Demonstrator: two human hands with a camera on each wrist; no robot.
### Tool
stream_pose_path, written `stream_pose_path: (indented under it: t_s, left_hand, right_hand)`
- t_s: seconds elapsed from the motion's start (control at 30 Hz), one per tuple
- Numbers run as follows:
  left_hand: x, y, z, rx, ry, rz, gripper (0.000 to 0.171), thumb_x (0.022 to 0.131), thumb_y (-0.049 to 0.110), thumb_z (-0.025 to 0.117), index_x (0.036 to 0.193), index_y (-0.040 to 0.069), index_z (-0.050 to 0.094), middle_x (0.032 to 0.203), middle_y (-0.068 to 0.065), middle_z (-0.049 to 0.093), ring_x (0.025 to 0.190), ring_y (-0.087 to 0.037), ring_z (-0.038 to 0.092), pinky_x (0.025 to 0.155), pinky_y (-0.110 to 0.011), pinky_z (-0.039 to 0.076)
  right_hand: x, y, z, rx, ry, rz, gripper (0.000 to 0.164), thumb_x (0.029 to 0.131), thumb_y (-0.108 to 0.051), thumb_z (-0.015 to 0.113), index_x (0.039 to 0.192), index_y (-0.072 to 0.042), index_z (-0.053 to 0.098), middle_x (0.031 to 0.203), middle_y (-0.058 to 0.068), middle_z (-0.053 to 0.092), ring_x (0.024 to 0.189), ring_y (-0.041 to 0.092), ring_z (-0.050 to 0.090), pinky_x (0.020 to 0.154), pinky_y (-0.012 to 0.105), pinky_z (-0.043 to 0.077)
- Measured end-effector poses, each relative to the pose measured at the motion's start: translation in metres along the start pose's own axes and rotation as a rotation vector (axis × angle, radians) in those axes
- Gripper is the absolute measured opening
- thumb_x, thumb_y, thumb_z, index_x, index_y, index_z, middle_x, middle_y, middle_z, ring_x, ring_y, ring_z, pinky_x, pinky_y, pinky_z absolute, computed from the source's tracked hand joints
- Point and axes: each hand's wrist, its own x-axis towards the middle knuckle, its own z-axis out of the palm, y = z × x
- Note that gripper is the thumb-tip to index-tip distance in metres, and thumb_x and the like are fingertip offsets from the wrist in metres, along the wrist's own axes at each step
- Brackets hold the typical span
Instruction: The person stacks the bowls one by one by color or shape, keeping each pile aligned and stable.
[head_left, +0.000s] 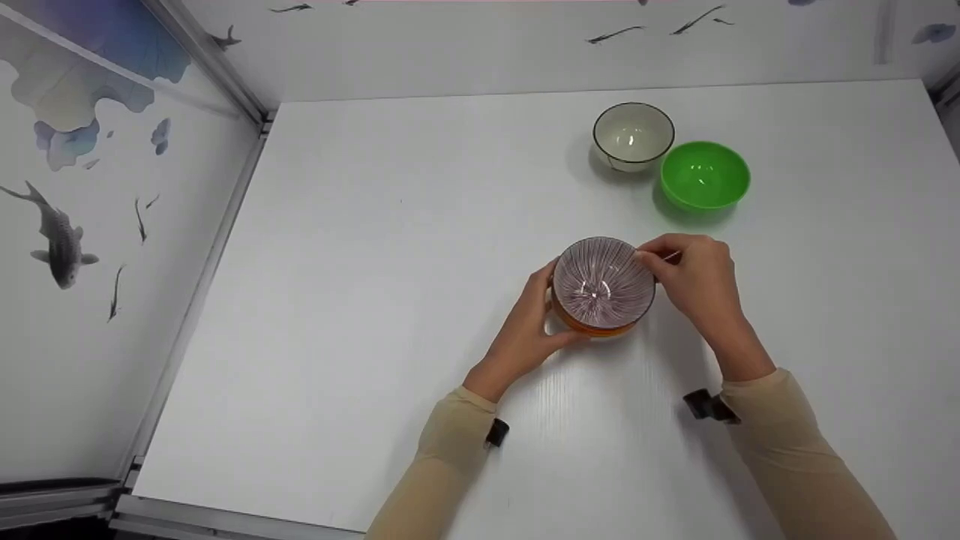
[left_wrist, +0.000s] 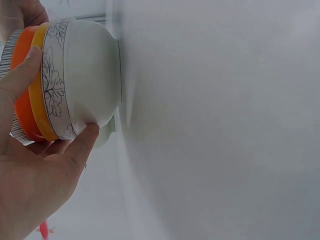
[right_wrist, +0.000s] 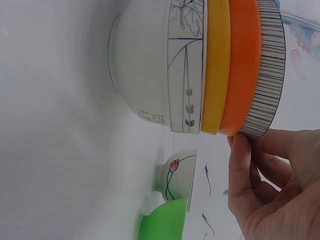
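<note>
A stack of nested bowls stands on the table, with a striped bowl (head_left: 604,281) on top. Below its rim come an orange bowl (right_wrist: 242,65), a yellow bowl (right_wrist: 217,65) and, at the bottom, a white bowl (left_wrist: 92,70) with a leaf-patterned band. My left hand (head_left: 529,326) holds the stack from the left, its fingers and thumb spread around the side walls. On the right, my right hand (head_left: 697,277) pinches the striped bowl's rim between thumb and fingers. In the right wrist view, those fingertips (right_wrist: 240,145) meet the rim just beside the orange bowl.
Behind the stack, a cream bowl (head_left: 634,135) with a dark rim stands beside a green bowl (head_left: 705,176). The white table (head_left: 360,262) extends widely to the left. Printed panels (head_left: 465,52) wall off the back and left sides.
</note>
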Motion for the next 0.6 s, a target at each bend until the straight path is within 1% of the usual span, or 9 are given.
stream_pose_path:
  t_s: [0.17,0.4,0.5,0.6]
  left_hand:
    - [0.0004,0.0002,0.0003,-0.007,0.000,0.000,0.102,0.083,0.019,0.082,0.159,0.015,0.014,0.163,-0.003,0.025,0.149,-0.020,0.031,0.119,-0.033,0.038]
    - [0.0004,0.0011,0.0000,0.006,0.001,-0.001,0.101,0.083,0.018,0.081,0.159,0.015,0.014,0.163,-0.003,0.026,0.149,-0.020,0.032,0.119,-0.032,0.038]
    - [0.0001,0.0013,-0.0003,0.016,-0.002,0.003,0.100,0.084,0.016,0.080,0.159,0.014,0.013,0.163,-0.004,0.026,0.149,-0.021,0.032,0.119,-0.033,0.038]
    - [0.0002,0.0013,-0.0004,0.023,-0.006,0.005,0.100,0.084,0.015,0.080,0.159,0.013,0.013,0.162,-0.005,0.026,0.150,-0.022,0.032,0.119,-0.032,0.038]
  right_hand:
    - [0.0007,0.0006,-0.0011,0.002,-0.009,-0.002,0.013,0.090,-0.014,0.074,0.096,-0.003,0.079,0.083,0.018,0.075,0.058,-0.002,0.058,0.052,0.011,0.042]
    - [0.0014,0.0012,-0.0013,0.034,-0.022,0.007,0.014,0.090,-0.014,0.075,0.096,-0.002,0.079,0.086,0.019,0.075,0.058,-0.005,0.057,0.054,0.008,0.044]
    - [0.0018,0.0023,-0.0022,0.049,-0.039,0.016,0.015,0.090,-0.014,0.074,0.097,-0.001,0.078,0.088,0.020,0.075,0.058,-0.007,0.058,0.055,0.008,0.045]
    - [0.0023,0.0036,-0.0040,0.073,-0.067,0.031,0.017,0.090,-0.014,0.074,0.099,0.000,0.078,0.092,0.021,0.075,0.060,-0.007,0.061,0.057,0.007,0.048]
